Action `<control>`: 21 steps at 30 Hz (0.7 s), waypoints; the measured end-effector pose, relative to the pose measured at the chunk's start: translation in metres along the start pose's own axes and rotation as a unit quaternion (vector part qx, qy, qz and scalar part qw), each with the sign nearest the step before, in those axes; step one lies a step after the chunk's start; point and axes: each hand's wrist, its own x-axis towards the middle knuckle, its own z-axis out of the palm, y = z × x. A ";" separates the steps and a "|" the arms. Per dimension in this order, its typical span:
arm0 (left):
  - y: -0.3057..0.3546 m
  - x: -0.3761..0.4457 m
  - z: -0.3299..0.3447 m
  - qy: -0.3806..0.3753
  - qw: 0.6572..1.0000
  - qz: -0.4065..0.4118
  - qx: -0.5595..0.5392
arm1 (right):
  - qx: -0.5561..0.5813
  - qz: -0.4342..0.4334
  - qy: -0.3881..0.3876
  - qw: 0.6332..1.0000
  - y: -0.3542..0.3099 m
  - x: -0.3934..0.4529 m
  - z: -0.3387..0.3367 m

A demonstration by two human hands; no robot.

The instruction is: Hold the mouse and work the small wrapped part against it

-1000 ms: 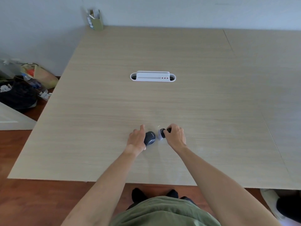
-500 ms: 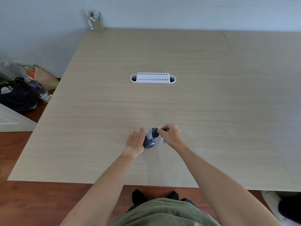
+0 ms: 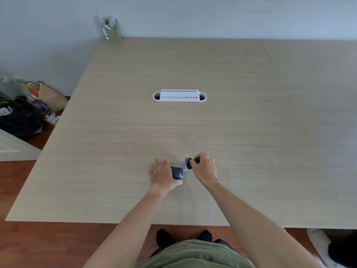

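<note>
Left hand (image 3: 164, 174): curling round the near end of a small dark device (image 3: 177, 172), thumb under it, pinning it to the table (image 3: 135, 132).
Right hand (image 3: 204, 168): pinching a round dark knob-like piece (image 3: 189, 163) at the device's far end, fingers closing tight on it.
Device: lying between the two hands, just right of the left palm; a grey neck (image 3: 184, 167) is joining body to round piece.
Handling: it is looking light, rigid and smooth, so likely slippery; gripping the body's flanks and the rim of the round piece seems safest, sparing the thin neck.
Farther out: a white cable tray (image 3: 179, 96) is sitting well beyond both hands; a green pen holder (image 3: 114, 31) is standing at the far left corner.
Floor, left of the left arm: bags and a bottle (image 3: 38, 104) are lying in a heap.
</note>
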 end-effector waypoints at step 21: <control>-0.013 0.012 0.004 -0.043 0.996 0.036 -0.067 | 0.033 -0.020 -0.015 0.999 -0.008 -0.002 0.004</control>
